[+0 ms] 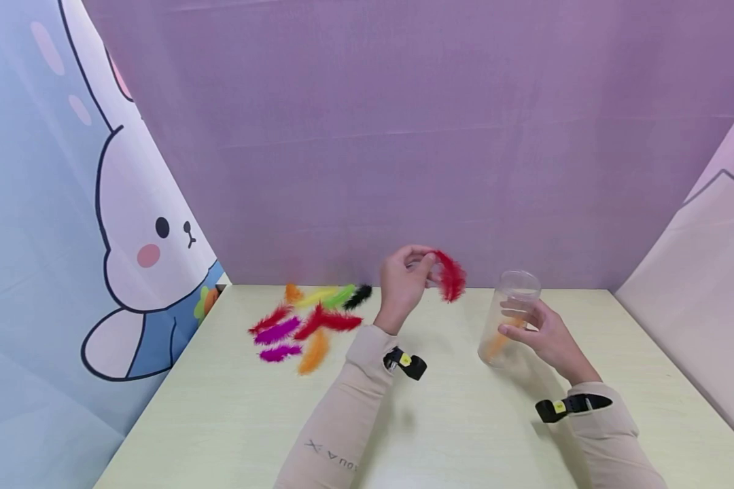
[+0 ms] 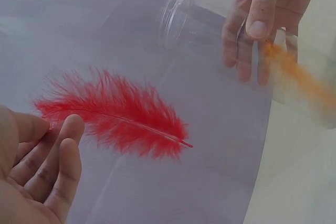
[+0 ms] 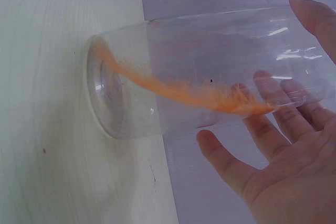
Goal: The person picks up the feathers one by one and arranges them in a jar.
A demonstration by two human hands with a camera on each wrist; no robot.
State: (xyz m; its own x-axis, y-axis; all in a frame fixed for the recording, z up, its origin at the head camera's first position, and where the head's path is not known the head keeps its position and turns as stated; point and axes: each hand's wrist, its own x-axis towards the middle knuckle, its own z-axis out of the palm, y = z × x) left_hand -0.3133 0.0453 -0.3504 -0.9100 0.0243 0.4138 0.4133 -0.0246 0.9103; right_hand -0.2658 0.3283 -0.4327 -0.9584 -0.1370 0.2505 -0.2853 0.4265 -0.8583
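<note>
Between thumb and fingers, my left hand (image 1: 406, 282) pinches a red feather (image 1: 451, 277) by one end, up in the air left of the jar. In the left wrist view the feather (image 2: 118, 116) points its bare quill tip away from the hand. My right hand (image 1: 547, 336) grips a clear plastic jar (image 1: 518, 280) around its side, thumb in front and fingers behind. The jar stands on the table with its mouth uncovered. Inside it, an orange feather (image 3: 184, 94) leans from the base up along the wall.
Left of my left arm, loose feathers lie on the pale table (image 1: 220, 421): red (image 1: 272, 318), purple (image 1: 278, 331), orange (image 1: 314, 353), yellow (image 1: 317, 297), green (image 1: 341, 297) and black (image 1: 358, 297). A purple cloth (image 1: 404, 136) rises behind the table's far edge.
</note>
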